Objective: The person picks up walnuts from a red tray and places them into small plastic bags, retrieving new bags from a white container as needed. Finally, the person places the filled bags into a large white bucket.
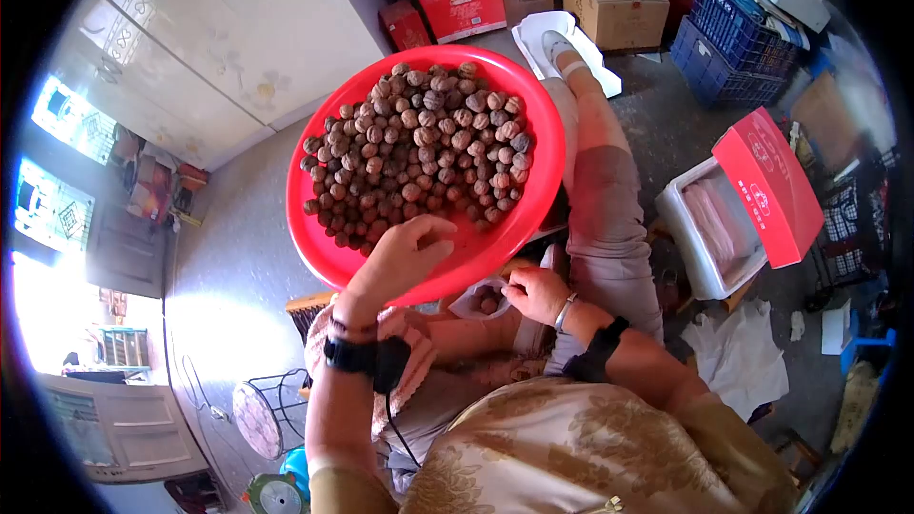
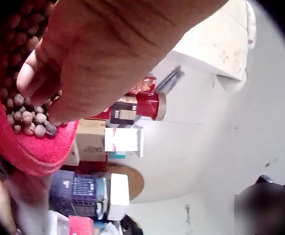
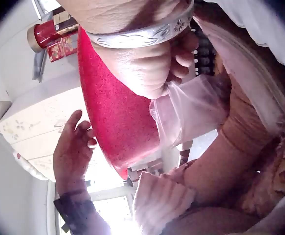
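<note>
A large red plastic basin (image 1: 547, 138), tilted on the person's lap, holds a heap of brown walnuts (image 1: 424, 138). The left hand (image 1: 407, 249) hovers at its near rim with loosely bent fingers; no walnut shows in its grasp. From the left wrist, those fingers (image 2: 32, 73) overlap the walnuts (image 2: 27, 117). Below the basin's near right edge, the right hand (image 1: 538, 295) pinches the top of a clear plastic bag (image 3: 189, 105). Several walnuts (image 1: 487, 301) sit inside the bag, between the legs. A silver bangle (image 3: 142, 36) circles the right wrist.
Right of the leg stands a white foam box (image 1: 690, 228) with a red lid (image 1: 769, 190). Cardboard boxes (image 1: 624, 14) and blue crates (image 1: 728, 48) are stacked behind. White cabinets (image 1: 228, 38) line the left; a round stool (image 1: 259, 419) stands at lower left.
</note>
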Demonstrator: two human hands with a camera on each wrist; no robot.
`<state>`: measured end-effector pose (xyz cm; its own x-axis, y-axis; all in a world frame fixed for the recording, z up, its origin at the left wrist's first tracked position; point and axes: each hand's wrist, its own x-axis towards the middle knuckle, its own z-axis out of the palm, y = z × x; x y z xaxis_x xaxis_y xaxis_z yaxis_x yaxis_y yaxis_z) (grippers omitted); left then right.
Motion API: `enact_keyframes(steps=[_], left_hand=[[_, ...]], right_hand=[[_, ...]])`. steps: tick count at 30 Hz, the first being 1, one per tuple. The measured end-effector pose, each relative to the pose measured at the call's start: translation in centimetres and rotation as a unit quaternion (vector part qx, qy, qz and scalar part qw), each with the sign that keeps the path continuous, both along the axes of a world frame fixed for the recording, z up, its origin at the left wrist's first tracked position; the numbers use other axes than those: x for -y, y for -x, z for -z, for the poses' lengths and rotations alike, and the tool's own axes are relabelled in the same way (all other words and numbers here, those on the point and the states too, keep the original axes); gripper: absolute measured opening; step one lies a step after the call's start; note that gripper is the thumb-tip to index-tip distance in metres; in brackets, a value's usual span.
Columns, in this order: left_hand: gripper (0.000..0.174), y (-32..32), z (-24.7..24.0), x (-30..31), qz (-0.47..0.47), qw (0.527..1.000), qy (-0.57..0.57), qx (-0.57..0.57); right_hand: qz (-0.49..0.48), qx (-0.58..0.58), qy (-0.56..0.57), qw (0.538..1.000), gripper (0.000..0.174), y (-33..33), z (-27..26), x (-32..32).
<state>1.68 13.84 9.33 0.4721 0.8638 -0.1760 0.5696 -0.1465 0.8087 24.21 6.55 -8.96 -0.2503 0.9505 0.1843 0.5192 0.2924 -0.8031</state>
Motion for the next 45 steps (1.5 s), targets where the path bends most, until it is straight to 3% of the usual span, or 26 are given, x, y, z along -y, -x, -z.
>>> enact_keyframes(steps=[8,12,14,15,17,21,23,26,30,32,38,39,41,45], left_hand=[[0.036,-3.0,6.5,-7.0,0.166,0.972,-0.063,-0.155],[0.040,-3.6,10.4,-8.6,0.184,0.970,-0.032,-0.155],[0.043,-2.7,15.9,-10.2,0.185,0.977,0.104,-0.011],[0.043,-2.9,14.9,-10.1,0.185,0.977,0.105,-0.011],[0.045,-3.7,11.6,-9.4,0.191,0.976,-0.018,-0.099],[0.047,-2.8,14.5,-10.4,0.215,0.953,-0.116,-0.179],[0.051,-3.2,14.6,-10.3,0.158,0.972,-0.003,-0.174],[0.051,-4.0,13.8,-9.8,0.089,0.974,0.008,-0.208],[0.041,-2.5,17.2,-10.8,0.135,0.978,-0.065,-0.145],[0.036,-3.1,15.4,-10.4,0.171,0.978,0.016,-0.117],[0.041,-3.3,14.8,-9.5,0.197,0.969,0.091,-0.116],[0.041,-3.0,15.9,-9.7,0.196,0.969,0.091,-0.115],[0.040,-2.3,18.9,-10.1,0.146,0.957,0.248,0.022],[0.039,-2.8,16.3,-9.2,0.135,0.954,0.266,0.003]], right_hand=[[0.002,0.031,0.036,0.999,0.025,-0.3,-0.4,0.1],[-0.006,0.028,0.031,0.999,0.025,-0.4,-0.4,0.0],[-0.006,0.037,0.033,0.999,0.025,-0.4,-0.3,0.0],[-0.007,0.038,0.034,0.999,0.025,-0.4,-0.3,-0.1],[-0.008,0.039,0.026,0.999,0.024,-0.4,-0.3,-0.1],[-0.012,0.034,0.046,0.998,0.024,-0.4,-0.7,-0.2],[-0.011,0.037,0.043,0.998,0.024,-0.4,-0.8,-0.2],[-0.012,0.040,0.062,0.997,0.024,-0.4,-1.0,-0.2],[-0.009,0.042,0.050,0.998,0.024,-0.3,-0.7,-0.2],[-0.011,0.044,0.053,0.998,0.023,-0.3,-0.6,-0.3],[-0.010,0.047,0.056,0.997,0.024,-0.2,-0.9,-0.3],[-0.010,0.048,0.056,0.997,0.024,-0.2,-0.9,-0.3],[-0.013,0.044,0.047,0.998,0.024,-0.3,-0.8,-0.3],[-0.016,0.042,0.055,0.997,0.024,-0.3,-0.6,-0.3]])
